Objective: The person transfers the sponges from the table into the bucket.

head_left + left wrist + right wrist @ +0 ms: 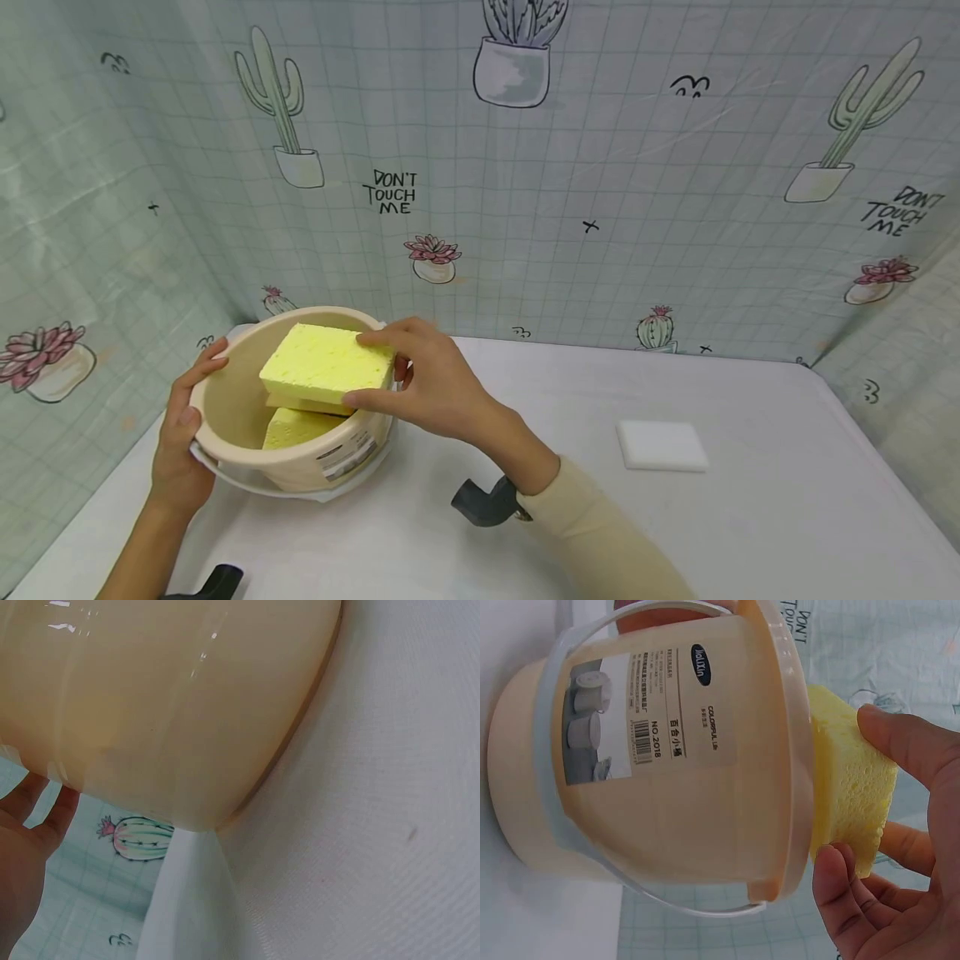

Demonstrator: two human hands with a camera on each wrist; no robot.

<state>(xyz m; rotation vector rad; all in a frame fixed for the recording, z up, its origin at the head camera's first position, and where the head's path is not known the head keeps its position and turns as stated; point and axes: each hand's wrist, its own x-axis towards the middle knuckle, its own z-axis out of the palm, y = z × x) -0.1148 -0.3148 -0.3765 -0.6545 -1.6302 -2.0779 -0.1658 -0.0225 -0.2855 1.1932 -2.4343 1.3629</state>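
A cream plastic bucket [300,467] stands at the left of the table, its white handle [660,900] hanging down around it. My left hand [180,450] holds the bucket by its left side, fingers and thumb at the rim. Between thumb and fingers, my right hand [427,379] pinches a yellow sponge [322,362] by its right end, over the bucket's opening. The right wrist view shows this sponge [851,780] just above the rim. Below it in the bucket lie more yellow sponges [300,427], partly hidden by the held one.
A white rectangular block [662,446] lies on the right of the white-covered table [780,500]. A cactus-printed cloth [510,183] hangs behind and at both sides. Black wrist mounts [486,502] show near both wrists.
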